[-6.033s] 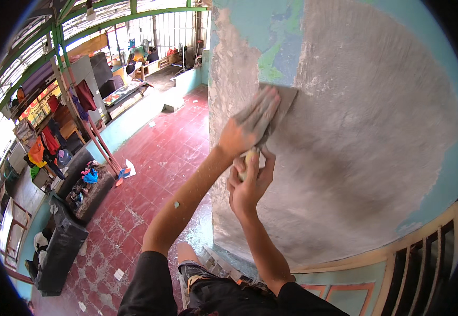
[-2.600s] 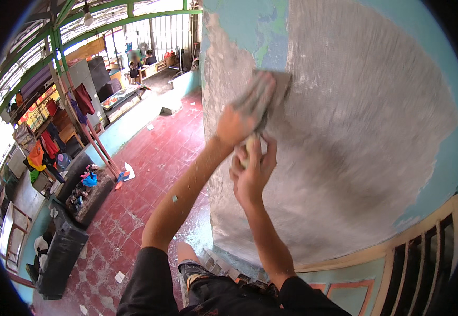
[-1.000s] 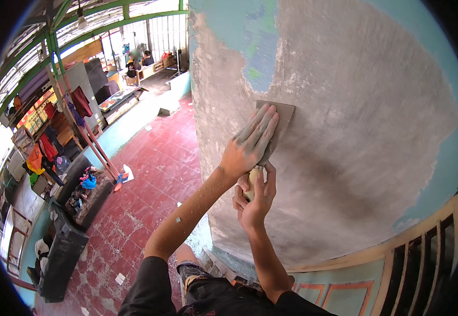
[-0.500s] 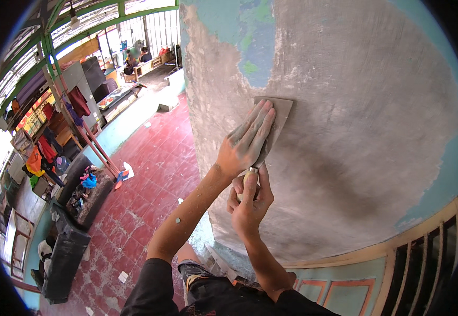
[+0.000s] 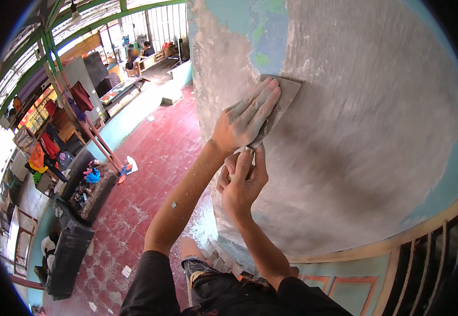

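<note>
A wide-bladed scraper (image 5: 286,100) lies against a bare grey patch of wall (image 5: 366,100), its blade tilted up to the right. My left hand (image 5: 244,118) presses flat on the blade, fingers stretched out and dusted with grey. Just below it, my right hand (image 5: 242,184) is closed round the scraper's handle, which its fingers mostly hide. Above the blade, a tongue of blue and green paint (image 5: 266,37) remains on the wall. Small flakes stick to my left forearm (image 5: 179,195).
A barred window (image 5: 424,263) is at the lower right. Paint chips litter the red tiled floor (image 5: 134,184) on the left. Beyond it are a black sofa (image 5: 71,253), leaning poles (image 5: 94,134) and hanging clothes (image 5: 39,155). Two people (image 5: 139,52) sit far back.
The scraper has slid a little way up the wall, and its handle now slants more to the lower left. Both hands moved with it. The view has shifted slightly.
</note>
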Demonstrator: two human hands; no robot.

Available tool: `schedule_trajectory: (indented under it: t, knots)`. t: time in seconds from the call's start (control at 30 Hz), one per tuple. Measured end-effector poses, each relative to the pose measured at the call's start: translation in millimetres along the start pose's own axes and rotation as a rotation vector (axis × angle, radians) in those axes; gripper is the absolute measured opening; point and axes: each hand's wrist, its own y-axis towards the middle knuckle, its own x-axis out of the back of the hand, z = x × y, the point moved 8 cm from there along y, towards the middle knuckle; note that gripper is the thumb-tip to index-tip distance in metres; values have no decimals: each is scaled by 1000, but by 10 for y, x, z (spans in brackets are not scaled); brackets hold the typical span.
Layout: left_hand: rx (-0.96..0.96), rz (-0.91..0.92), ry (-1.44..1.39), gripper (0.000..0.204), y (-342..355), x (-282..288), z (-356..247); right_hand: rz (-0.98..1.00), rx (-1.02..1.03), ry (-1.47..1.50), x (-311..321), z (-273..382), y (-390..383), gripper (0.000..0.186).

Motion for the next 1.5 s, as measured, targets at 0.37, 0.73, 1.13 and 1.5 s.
schedule_trajectory:
  t: [0.37,0.73,1.13,1.5]
  knots:
    - [34,79,50,52,24,-41,-50,18,-46,42,38,73,-1,33]
    - [64,37,-4,56,-96,-75,-189,-47,-86,-59,288,21,-82,27]
    - [-92,36,98,57,183,51,200,51,-2,22,-241,122,155,14]
    - [70,29,71,53,75,-62,79,43,-45,-14,29,121,154,24]
